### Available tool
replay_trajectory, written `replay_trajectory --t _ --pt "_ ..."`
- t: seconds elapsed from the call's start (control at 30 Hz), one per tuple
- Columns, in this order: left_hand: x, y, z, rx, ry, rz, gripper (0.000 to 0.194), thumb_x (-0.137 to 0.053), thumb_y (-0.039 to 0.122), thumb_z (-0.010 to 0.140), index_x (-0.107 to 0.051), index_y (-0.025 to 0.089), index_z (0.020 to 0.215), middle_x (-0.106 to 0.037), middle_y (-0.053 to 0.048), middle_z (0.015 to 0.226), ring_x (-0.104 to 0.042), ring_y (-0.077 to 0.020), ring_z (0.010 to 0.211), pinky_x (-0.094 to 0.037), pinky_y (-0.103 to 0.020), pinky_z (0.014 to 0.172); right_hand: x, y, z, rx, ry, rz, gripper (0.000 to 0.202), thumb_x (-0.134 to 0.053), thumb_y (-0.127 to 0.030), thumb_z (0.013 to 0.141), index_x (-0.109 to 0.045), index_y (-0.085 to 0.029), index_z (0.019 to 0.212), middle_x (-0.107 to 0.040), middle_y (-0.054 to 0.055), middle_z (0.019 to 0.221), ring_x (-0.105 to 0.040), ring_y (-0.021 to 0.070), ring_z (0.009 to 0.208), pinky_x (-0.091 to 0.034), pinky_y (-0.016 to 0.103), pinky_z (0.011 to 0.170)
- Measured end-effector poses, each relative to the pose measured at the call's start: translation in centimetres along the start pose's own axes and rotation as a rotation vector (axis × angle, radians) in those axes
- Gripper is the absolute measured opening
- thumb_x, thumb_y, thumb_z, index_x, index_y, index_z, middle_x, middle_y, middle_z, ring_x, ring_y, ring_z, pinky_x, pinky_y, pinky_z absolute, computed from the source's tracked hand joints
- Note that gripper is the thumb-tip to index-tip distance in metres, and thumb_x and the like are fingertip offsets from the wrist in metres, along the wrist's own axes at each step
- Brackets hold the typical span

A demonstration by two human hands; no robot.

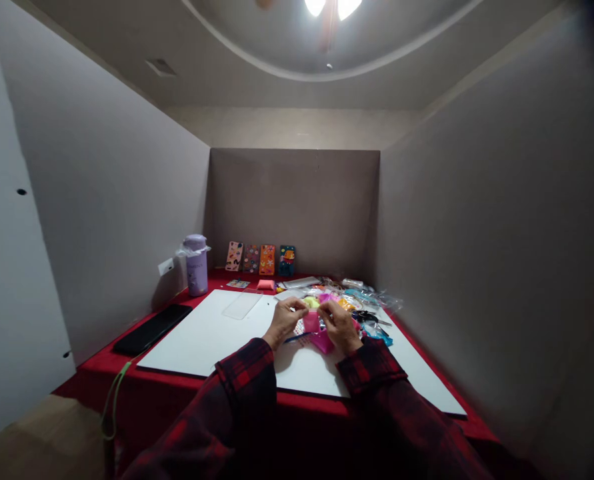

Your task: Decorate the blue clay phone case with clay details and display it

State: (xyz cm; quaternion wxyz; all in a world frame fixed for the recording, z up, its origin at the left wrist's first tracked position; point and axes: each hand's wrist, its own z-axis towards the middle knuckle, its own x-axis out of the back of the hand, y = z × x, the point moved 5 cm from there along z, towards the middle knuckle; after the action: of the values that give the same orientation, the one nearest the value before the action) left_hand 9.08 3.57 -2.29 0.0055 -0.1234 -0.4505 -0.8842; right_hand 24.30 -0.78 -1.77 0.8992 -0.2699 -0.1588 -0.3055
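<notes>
Over the white board (201, 340), my left hand (285, 319) and my right hand (340, 325) pinch the top edge of a small pink packet (311, 323), one at each corner. Thumbs and forefingers are closed on it; its contents cannot be made out. Just below lies a magenta packet (323, 342), close to my right hand. A thin blue stick (297, 337) rests by my left wrist, beside a dotted sheet (299, 328). Yellow-green material (311, 303) shows behind the fingers.
Scissors (369, 316), a blue packet (378, 333) and clear plastic wrapping (389, 301) crowd the right. A clear phone case (241, 305) lies left of my hands. Several decorated phone cases (267, 259) lean at the back. A purple bottle (197, 267) and a black phone-shaped slab (153, 329) stand left.
</notes>
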Motion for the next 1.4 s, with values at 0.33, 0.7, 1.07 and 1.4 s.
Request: replay_trajectory --t 0.33,0.7,1.07,1.4 --pt "-0.8 1.2 -1.0 0.077 -0.115 -0.266 0.023 -0.064 0.026 0.082 -0.06 0.013 0.101 -0.064 -0.003 0.091 -0.062 -0.0149 0.077 -0.052 -0.033 0.071 0.0 0.2 0.0 -0.081 -0.008 0.094 0.029 -0.047 -0.039 0.093 -0.057 -0.015 0.081 -0.055 -0.003 0.067 -0.053 0.0087 0.059 -0.045 0.024 0.058" --pt "-1.5 1.2 -1.3 0.183 -0.227 -0.424 0.016 -0.062 0.024 0.083 -0.062 0.012 0.093 -0.064 -0.001 0.083 -0.061 -0.0126 0.069 -0.051 -0.03 0.067 0.4 -0.4 0.1 -0.154 -0.04 0.106 0.03 -0.048 -0.039 0.093 -0.059 -0.014 0.08 -0.06 -0.002 0.073 -0.056 0.0091 0.063 -0.049 0.026 0.063" --pt "-0.8 0.7 -1.7 0.397 -0.13 -0.451 0.036 -0.065 0.029 0.081 -0.056 0.014 0.113 -0.065 -0.003 0.086 -0.06 -0.0112 0.061 -0.05 -0.025 0.053 -0.2 1.2 0.1 -0.211 0.0 0.163 0.028 -0.051 -0.037 0.092 -0.058 -0.013 0.079 -0.056 -0.004 0.068 -0.054 0.008 0.058 -0.047 0.023 0.057" --pt "-0.5 -0.4 -1.2 0.454 -0.012 -0.492 0.016 -0.059 0.023 0.086 -0.058 0.012 0.098 -0.061 0.001 0.078 -0.057 -0.0082 0.058 -0.047 -0.02 0.049 -0.3 0.9 0.0 -0.234 -0.046 0.186 0.027 -0.052 -0.036 0.092 -0.059 -0.013 0.081 -0.058 -0.003 0.07 -0.056 0.0083 0.06 -0.048 0.024 0.058"
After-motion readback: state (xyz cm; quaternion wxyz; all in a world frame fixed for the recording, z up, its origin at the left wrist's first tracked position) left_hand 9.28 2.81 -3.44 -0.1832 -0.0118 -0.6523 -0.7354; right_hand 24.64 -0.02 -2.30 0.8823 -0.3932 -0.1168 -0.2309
